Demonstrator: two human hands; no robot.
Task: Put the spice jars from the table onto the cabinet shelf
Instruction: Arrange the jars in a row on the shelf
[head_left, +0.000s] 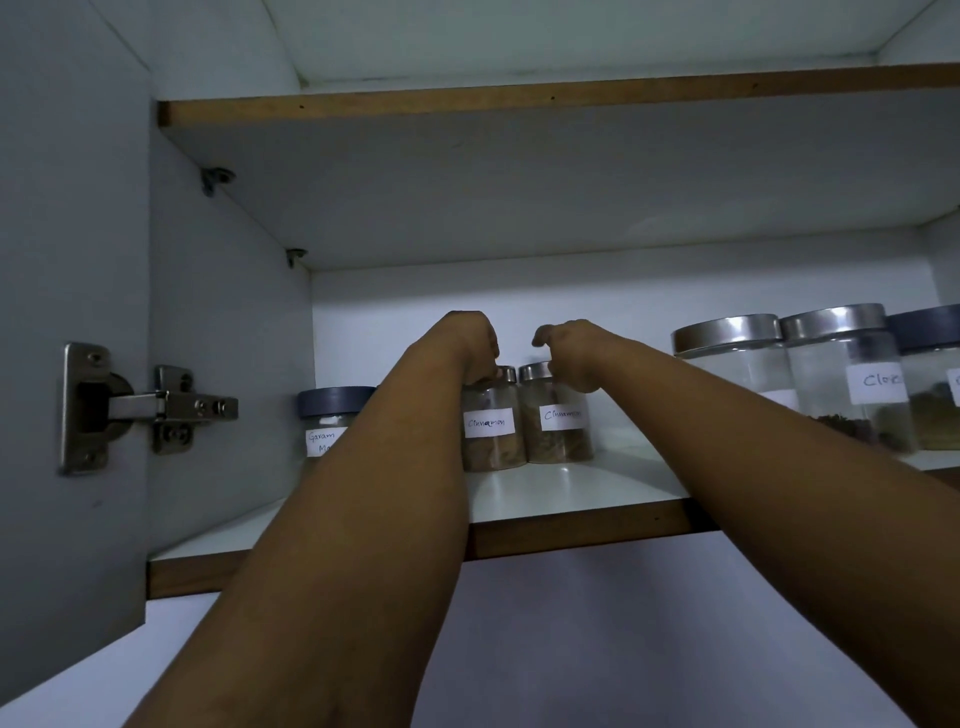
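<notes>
Two small glass jars labelled "Cinnamon" stand side by side on the white cabinet shelf (571, 493). My left hand (470, 345) grips the silver lid of the left cinnamon jar (491, 431) from above. My right hand (571, 353) rests over the lid of the right cinnamon jar (558, 431), fingers curled on its top. Both jars sit upright on the shelf. A jar with a dark blue lid labelled "Garam Ma…" (330, 421) stands to the left, partly hidden by my left forearm.
Larger jars stand at the right: a silver-lidded jar (732, 353), a "Cloves" jar (852, 379) and a blue-lidded jar (935, 374). An upper shelf (519, 104) hangs above. The open door with its metal hinge (145, 408) is at left.
</notes>
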